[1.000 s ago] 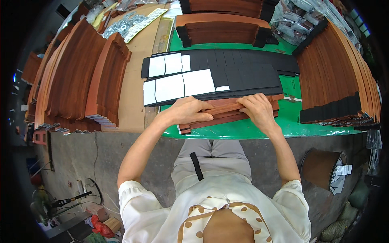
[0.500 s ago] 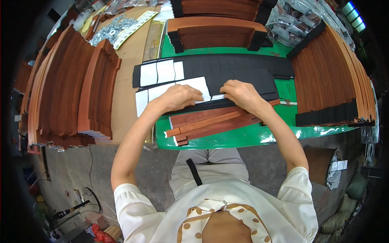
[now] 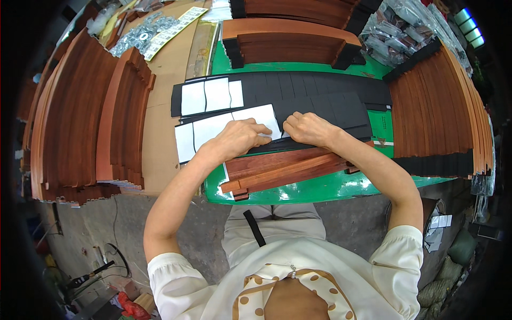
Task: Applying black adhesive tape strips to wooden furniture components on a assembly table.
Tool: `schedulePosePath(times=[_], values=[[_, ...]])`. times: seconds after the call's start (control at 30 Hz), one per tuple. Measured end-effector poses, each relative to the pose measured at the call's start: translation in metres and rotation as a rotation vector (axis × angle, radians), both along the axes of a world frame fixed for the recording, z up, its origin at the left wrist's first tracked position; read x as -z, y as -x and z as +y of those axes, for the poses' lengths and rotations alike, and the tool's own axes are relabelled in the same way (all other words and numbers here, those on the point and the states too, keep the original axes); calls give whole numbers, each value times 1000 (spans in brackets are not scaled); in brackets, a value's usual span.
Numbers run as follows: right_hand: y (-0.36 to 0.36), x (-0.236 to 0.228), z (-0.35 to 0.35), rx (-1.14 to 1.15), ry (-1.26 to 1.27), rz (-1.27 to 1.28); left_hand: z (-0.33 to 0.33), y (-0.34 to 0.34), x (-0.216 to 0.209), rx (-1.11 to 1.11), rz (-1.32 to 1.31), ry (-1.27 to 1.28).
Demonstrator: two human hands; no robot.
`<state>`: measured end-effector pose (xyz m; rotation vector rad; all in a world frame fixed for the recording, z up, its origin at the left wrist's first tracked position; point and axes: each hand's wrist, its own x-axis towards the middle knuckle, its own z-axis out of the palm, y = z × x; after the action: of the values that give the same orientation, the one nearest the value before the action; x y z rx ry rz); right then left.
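My left hand (image 3: 244, 136) rests on a row of white-faced sheets (image 3: 213, 128), its thumb and index finger apart near their right end. Close to its right, my right hand (image 3: 309, 129) is closed, knuckles up, at the near edge of the black sheets (image 3: 336, 112). A sliver of white shows between the two hands; what the right fingertips pinch is hidden. Behind lies a second row of black sheets (image 3: 298, 82) with white pieces (image 3: 213, 95) on its left part. Reddish-brown wooden pieces (image 3: 277, 166) lie just in front of my hands.
Curved brown wooden parts stand stacked at left (image 3: 74, 117), at right (image 3: 429, 106) and at the back (image 3: 293, 45). Plastic-wrapped parcels (image 3: 394, 32) sit at the back right, metal hardware (image 3: 144, 34) at the back left. The green tabletop (image 3: 298, 189) ends near my lap.
My right hand has moved slightly left and down, closer to my left hand. Less of the white strip between them shows. The left thumb and index finger have spread apart.
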<state>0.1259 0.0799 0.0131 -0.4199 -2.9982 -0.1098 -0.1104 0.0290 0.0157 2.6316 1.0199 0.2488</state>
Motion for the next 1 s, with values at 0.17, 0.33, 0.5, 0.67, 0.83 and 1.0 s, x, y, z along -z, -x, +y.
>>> schedulePosePath(times=[0.17, 0.33, 0.5, 0.67, 0.83, 1.0], values=[[-6, -1, 9, 169, 222, 253, 2, 0, 0, -16, 28, 16], [-17, -31, 5, 826, 1124, 651, -5, 5, 2, -33, -23, 104], [-25, -70, -37, 662, 1310, 882, -10, 5, -52, -299, -417, 103], [-2, -93, -92, 399, 580, 787, -71, -35, -102, -533, -681, 123], [0, -95, -119, 167, 237, 751, -109, -42, -115, -515, -750, 186], [-8, -104, -136, 62, 303, 773, -133, -40, -115, -489, -715, 5]])
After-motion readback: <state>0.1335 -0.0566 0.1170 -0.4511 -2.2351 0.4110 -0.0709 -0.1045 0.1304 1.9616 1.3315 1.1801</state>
